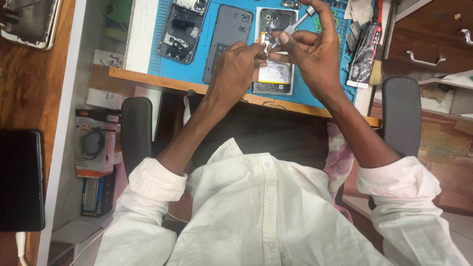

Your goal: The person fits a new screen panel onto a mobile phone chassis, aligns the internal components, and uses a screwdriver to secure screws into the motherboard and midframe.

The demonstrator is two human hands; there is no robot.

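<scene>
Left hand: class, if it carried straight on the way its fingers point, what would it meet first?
Probably the screwdriver tip in the right hand, which the left hand fingertips nearly touch; depth is unclear.

You hold a screwdriver [289, 30] of brushed, matt metal with a knurled cap. Your mat [153, 59] is smooth blue rubber-like sheet. The bench edge [162, 83] is bare, satin wood. The back cover [222, 39] is matt grey plastic. Your shirt [256, 212] is white woven cloth, slightly creased.
</scene>
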